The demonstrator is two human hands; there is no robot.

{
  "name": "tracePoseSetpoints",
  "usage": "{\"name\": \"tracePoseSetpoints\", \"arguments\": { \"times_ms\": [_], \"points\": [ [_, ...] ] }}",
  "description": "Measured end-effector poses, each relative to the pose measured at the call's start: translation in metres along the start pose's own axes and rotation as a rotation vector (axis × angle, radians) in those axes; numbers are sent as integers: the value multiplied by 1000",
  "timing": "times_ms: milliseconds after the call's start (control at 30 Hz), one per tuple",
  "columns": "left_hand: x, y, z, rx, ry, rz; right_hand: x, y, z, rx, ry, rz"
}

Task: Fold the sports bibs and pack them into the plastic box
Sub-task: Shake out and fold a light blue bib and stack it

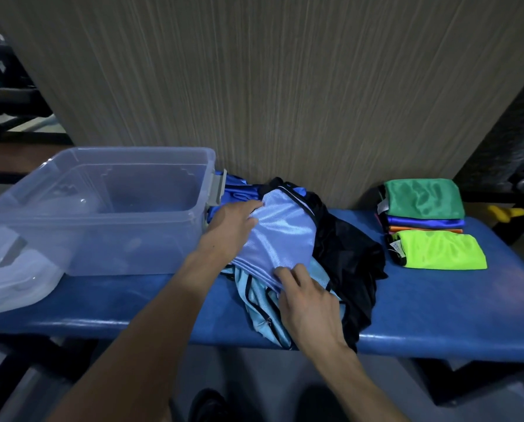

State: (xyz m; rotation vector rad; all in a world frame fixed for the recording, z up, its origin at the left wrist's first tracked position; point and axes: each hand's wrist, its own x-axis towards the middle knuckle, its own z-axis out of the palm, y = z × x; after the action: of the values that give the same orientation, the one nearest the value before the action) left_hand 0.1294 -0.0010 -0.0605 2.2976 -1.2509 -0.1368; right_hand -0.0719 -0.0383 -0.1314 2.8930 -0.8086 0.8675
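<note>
Both hands were at work on the light blue bib [280, 236], which lay on top of a loose heap of unfolded bibs [346, 260] near the middle of the blue bench [437, 306]. The left hand [231, 225] lay on the bib's far left edge, just beside the right wall of the plastic box [102, 208], fingers curled into the cloth; the right hand [308, 303] pinched the bib's near edge close to the front edge of the bench. Neither hand was free. The step in hand looked like the picking of the next bib out of the heap, or the first fold of it; which of the two could not be told. The box stood at the left end of the bench with no bibs visible inside it, its lid [14, 281] leaning at its left side, while a folded stack [425, 220] topped in green and lime waited at the right end. The next move would call for lifting this bib clear of the black and pale blue ones tangled under it, then laying it flat on bare bench to fold.
</note>
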Motion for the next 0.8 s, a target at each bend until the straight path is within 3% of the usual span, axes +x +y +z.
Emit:
{"name": "tracePoseSetpoints", "arguments": {
  "times_ms": [67, 133, 200, 333, 700, 800],
  "points": [
    [-9, -1, -2, 127, 51, 141, -4, 2, 1, 14, 22, -31],
    [-23, 1, -7, 156, 158, 391, -6, 3, 1, 29, 23, -58],
    [-37, 2, -12, 110, 109, 545, -5, 4, 0, 18, 12, -69],
    [-54, -14, -4, 124, -246, 478, -2, 2, 2, 17, -1, -42],
    [-57, -26, 4, -2, -171, 399, 19, 17, -8, 285, 44, -95],
    [-50, -21, 4, 86, -103, 364, 37, 26, -25, 315, 45, -65]
  ]
}}
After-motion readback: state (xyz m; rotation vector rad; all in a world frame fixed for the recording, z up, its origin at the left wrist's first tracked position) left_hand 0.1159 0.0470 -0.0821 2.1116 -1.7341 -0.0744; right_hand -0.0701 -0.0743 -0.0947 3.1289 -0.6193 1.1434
